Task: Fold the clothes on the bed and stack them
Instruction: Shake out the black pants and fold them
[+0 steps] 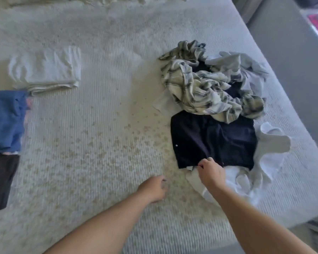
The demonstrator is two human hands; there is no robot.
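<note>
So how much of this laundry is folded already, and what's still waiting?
Done: a folded white piece, a blue one and a dark one lie on the bed's left. In hand: the right hand pinches the navy garment's near edge; the left hand holds nothing. Left: the crumpled plaid shirt and pale clothes heaped around it.

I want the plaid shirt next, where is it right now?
In the head view, the plaid shirt lies crumpled on the bed's right side, atop the unfolded pile, just beyond the navy garment.
</note>
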